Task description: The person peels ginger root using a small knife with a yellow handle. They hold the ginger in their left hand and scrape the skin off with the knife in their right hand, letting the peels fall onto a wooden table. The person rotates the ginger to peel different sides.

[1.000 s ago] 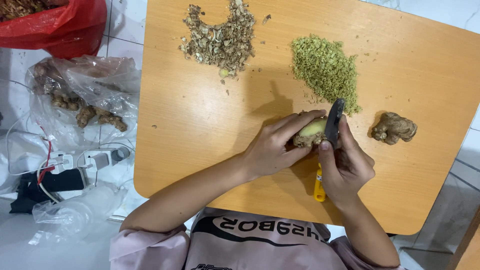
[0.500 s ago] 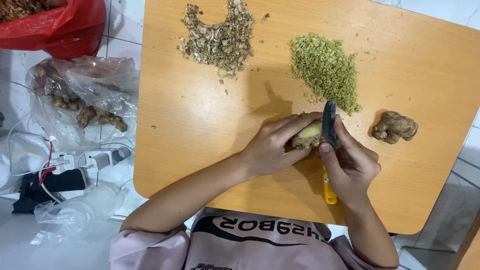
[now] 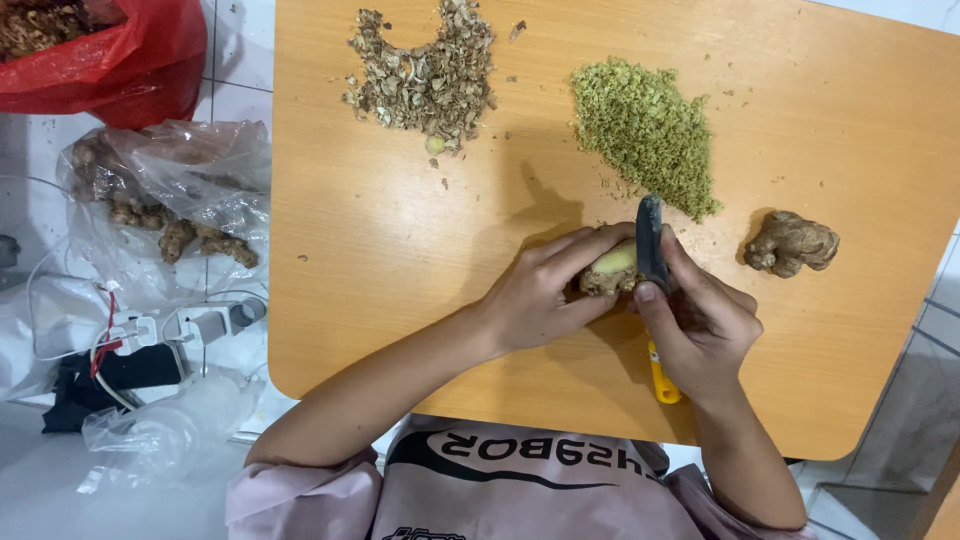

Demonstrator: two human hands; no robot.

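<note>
Far out to the left of the left hand, off the table edge, a red plastic bag sits on the tiled floor, and below it a clear plastic bag holds more knobbly ginger roots; nearer, up and to the left of the left hand, a heap of brown peelings lies on the wooden table. The left hand is clamped around a ginger piece, fingers curled over its top, the pale peeled flesh showing at the tip; the piece sits between the two hands, just above the table. Touching it from the right, the right hand is closed on a knife with a dark blade and a yellow handle end showing below the palm; the thumb presses beside the blade. Above the right hand lies a pile of finely chopped greenish ginger; just to its right rests an unpeeled ginger root, apart from both hands. To peel well, in my judgement, the blade should stay shallow against the skin; the left hand should turn the piece a little at a time; fingertips should keep behind the edge.
</note>
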